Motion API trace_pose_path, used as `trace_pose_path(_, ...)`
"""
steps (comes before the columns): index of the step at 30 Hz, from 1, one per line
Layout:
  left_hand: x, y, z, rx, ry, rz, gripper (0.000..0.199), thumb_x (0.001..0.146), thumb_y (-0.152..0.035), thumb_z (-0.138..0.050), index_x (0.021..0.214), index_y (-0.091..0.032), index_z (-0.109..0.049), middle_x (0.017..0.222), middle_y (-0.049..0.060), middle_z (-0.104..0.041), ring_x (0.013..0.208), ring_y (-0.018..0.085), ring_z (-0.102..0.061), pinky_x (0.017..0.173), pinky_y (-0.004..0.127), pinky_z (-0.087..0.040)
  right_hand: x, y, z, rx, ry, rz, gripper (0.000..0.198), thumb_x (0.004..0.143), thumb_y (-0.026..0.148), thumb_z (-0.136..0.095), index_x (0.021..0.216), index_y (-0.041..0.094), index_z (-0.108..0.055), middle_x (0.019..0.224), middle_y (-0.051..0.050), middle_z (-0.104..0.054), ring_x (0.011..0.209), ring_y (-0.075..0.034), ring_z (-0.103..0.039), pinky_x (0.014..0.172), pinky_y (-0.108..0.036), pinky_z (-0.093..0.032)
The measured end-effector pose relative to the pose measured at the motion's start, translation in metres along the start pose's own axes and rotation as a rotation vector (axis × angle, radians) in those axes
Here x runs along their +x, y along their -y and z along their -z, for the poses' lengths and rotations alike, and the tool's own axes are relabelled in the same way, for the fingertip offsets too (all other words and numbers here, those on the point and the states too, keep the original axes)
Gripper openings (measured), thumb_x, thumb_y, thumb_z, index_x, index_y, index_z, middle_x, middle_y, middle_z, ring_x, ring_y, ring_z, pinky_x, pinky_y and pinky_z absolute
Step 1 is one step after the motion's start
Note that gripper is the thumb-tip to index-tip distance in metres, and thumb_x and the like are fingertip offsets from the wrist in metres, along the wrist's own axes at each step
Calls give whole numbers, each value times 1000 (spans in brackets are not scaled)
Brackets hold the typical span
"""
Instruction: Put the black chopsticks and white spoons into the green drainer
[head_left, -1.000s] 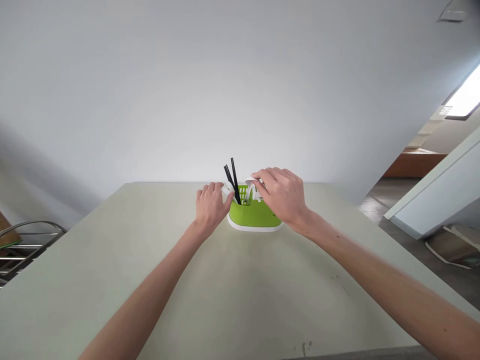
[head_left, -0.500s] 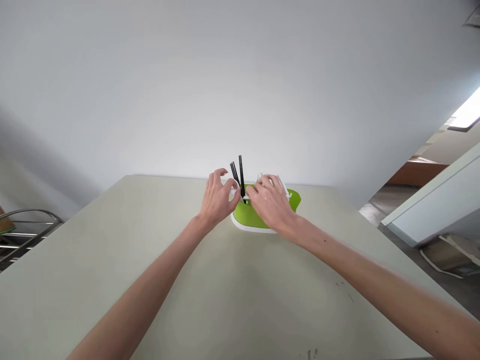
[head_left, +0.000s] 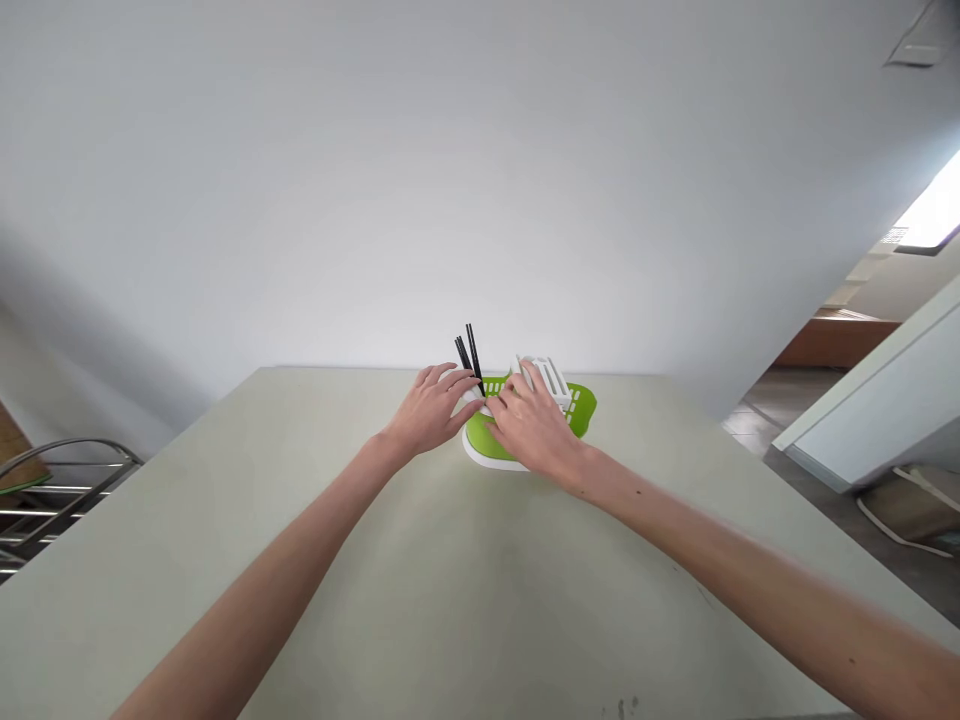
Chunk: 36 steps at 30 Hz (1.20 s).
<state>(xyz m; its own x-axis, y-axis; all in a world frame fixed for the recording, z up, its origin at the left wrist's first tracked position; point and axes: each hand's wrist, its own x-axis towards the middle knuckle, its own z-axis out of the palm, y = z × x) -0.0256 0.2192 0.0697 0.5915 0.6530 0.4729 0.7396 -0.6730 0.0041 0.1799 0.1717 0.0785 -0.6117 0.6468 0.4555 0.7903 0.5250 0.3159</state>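
Toward the back of the table stands a green basket [head_left: 584, 409] with a white base [head_left: 487, 459]. Several black chopsticks [head_left: 472, 355] lean up out of its left end. My left hand [head_left: 429, 408] is at that end, its fingers and thumb around a small white piece [head_left: 472, 394] whose kind is unclear. My right hand [head_left: 536, 425] lies over the front of the basket with fingers spread and curved, one reaching the white slotted rack [head_left: 553, 380] inside. Its fingertips are close to the left hand's thumb, and its palm hides part of the basket.
The pale table [head_left: 360, 620] meets a plain wall [head_left: 450, 180] behind the basket. At the left edge is a metal-barred rack [head_left: 67, 490]. To the right, beyond the table edge, a white panel [head_left: 877, 390] and a chair-like object [head_left: 911, 510] stand on the floor.
The right hand has shifted, uncovering more of the white slotted rack. The left hand's raised fingers have come down over the white piece. The chopsticks sit slightly lower and further left.
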Motion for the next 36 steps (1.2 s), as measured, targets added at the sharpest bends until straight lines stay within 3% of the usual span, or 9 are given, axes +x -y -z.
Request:
trace_pose_path(6,-1,-3,2,-22,29,33,47,106,-49,-44,141,-22,-61,155,10,-58,148,32,-44,121,54,-36,-11,3,6,-33,-9,-37,22,102,19,-53,108,15,-74,93,-15,-76,107,-34,-62,123,-60,-27)
trace_pose_path(11,-12,-9,6,-139,-77,76,50,107,-49,-42,149,-24,-51,159,12,-52,150,28,-43,123,52,-35,-21,-1,21,90,-106,-66,27,102,13,-49,120,14,-69,107,-15,-74,113,-33,-60,118,-54,-35)
trace_pose_path(15,-45,-15,1,-259,-222,250,48,109,-49,-37,147,-22,-50,158,14,-51,149,25,-44,124,49,-34,-52,-6,32,354,-178,25,32,103,11,-45,128,19,-64,119,-12,-70,113,-27,-63,99,-41,-51)
trace_pose_path(18,-85,-12,-10,-354,-302,448,48,107,-53,-37,137,-20,-56,149,17,-56,138,26,-55,113,45,-46,-87,-10,31,470,-192,77,31,104,12,-45,128,22,-62,122,-10,-69,111,-24,-66,97,-38,-54)
trace_pose_path(21,-125,-3,-17,-471,-263,714,54,101,-64,-41,124,-19,-62,127,16,-68,114,27,-68,93,41,-56,-118,-17,19,481,-206,-62,29,105,16,-45,127,23,-61,124,-10,-67,114,-24,-66,100,-40,-54)
trace_pose_path(25,-161,4,-12,-667,-190,947,60,94,-75,-47,107,-21,-69,85,4,-74,89,24,-72,88,36,-55,-138,-27,-15,456,-178,-401,43,103,24,-45,145,23,-50,140,-15,-58,130,-30,-60,105,-47,-55)
trace_pose_path(27,-169,1,-6,-733,-204,971,59,92,-76,-49,99,-22,-70,77,2,-71,84,23,-70,85,34,-54,-140,-28,-36,413,-134,-468,53,103,27,-44,155,21,-39,150,-19,-51,139,-33,-54,109,-52,-52)
trace_pose_path(31,-174,-8,0,-720,-180,934,57,93,-75,-49,93,-23,-70,71,0,-66,77,22,-67,78,33,-53,-140,-18,-72,338,-53,-417,58,105,31,-42,160,17,-34,157,-23,-45,153,-37,-38,118,-57,-45)
trace_pose_path(36,-171,-13,-2,-651,-104,917,54,96,-71,-46,90,-23,-70,71,0,-66,72,20,-64,73,30,-49,-143,-11,-83,280,3,-434,57,107,32,-39,161,17,-33,158,-23,-47,155,-37,-34,112,-57,-49)
